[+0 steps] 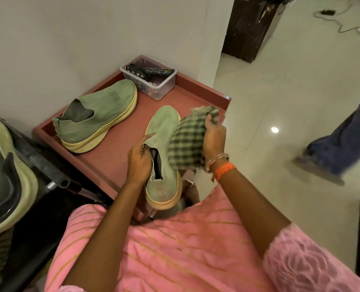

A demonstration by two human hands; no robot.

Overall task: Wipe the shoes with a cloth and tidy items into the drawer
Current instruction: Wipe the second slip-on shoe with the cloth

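Fingers [147, 138] of the left hand [140, 163] grip the collar of a soft green knit slip-on shoe [164, 131] over the red raised-rim desk's [204, 85] near edge; the right hand [214, 139] clutches a limp checked cloth [187, 142] against its upper. Light and floppy, it seems best held by collar or sole, and bare desk lies between it and its mate [99, 116] at the left edge.

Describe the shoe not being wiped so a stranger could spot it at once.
Find the reddish tray-top table in the wall corner. The green slip-on shoe lies on its left side, toe toward a clear plastic box. Unlike its twin, no hands or checked cloth touch it.
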